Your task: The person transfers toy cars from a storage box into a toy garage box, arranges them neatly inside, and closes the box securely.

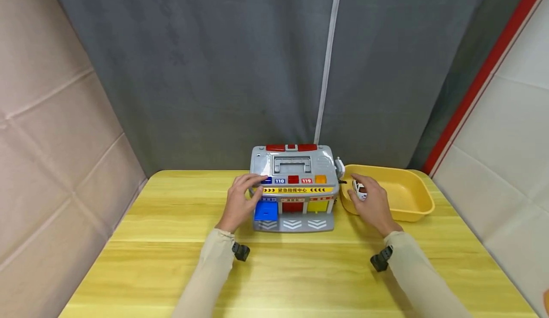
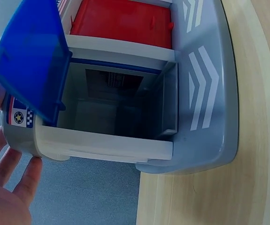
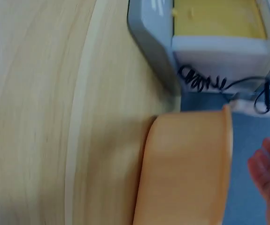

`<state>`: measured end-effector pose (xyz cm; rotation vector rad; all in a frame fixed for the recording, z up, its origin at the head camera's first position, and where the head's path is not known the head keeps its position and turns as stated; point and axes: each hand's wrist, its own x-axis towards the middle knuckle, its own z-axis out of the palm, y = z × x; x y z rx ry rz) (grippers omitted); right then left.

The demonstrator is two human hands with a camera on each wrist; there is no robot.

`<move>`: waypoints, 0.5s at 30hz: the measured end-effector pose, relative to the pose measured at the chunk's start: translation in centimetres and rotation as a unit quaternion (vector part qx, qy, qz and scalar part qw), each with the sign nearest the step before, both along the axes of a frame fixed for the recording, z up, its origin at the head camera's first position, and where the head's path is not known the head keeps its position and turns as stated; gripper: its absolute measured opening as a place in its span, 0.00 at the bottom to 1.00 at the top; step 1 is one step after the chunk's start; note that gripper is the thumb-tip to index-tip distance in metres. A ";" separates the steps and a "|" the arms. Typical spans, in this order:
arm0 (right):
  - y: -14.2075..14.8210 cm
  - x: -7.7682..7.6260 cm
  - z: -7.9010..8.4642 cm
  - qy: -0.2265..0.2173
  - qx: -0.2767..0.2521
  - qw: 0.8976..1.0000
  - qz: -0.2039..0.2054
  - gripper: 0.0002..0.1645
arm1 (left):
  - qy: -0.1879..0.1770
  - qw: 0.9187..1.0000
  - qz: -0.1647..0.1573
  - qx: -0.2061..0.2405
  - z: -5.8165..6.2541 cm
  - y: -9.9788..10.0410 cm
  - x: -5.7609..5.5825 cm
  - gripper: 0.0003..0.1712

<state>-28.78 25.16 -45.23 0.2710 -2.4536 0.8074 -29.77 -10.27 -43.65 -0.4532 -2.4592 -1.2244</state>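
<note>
A grey toy emergency station with several coloured doors stands at the back of the table. Its blue door is raised, baring a hollow garage bay; the red door and yellow door are closed. My left hand rests on the station's left end, index fingertip at the blue button and other fingers spread along the side wall. Over the left part of a yellow bin, my right hand pinches a small white toy car between thumb and fingers. The right wrist view leaves the car out.
The yellow bin sits right beside the station. A white toy handset hangs on the station's right side, with a black coiled cord. A grey curtain hangs behind the wooden table.
</note>
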 end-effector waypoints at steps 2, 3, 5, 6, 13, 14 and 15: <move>0.4 -0.3 -0.1 -0.037 0.000 0.999 -0.015 0.29 | -0.014 1.000 0.001 0.002 0.1 -0.1 0.0 0.17; 0.6 -0.4 -0.2 -0.056 0.003 0.998 -0.023 0.30 | -0.019 1.000 0.002 0.001 0.1 -0.1 0.1 0.17; 0.9 -0.8 -0.3 -0.089 0.013 0.995 -0.038 0.33 | -0.029 1.000 0.003 0.003 0.2 -0.1 0.1 0.18; 1.1 -0.9 -0.3 -0.103 0.016 0.994 -0.045 0.33 | -0.031 0.999 0.004 0.003 0.2 -0.1 0.1 0.18; 1.8 -2.3 -0.6 -0.167 0.031 0.982 -0.079 0.36 | -0.030 1.000 0.007 -0.002 0.2 -0.1 -0.1 0.18; 1.8 -2.5 -0.6 -0.179 0.033 0.980 -0.083 0.36 | -0.031 0.999 0.006 -0.001 0.3 -0.1 -0.1 0.18; 1.9 -2.7 -0.6 -0.191 0.035 0.977 -0.087 0.37 | -0.033 0.999 0.005 -0.002 0.3 -0.1 -0.2 0.18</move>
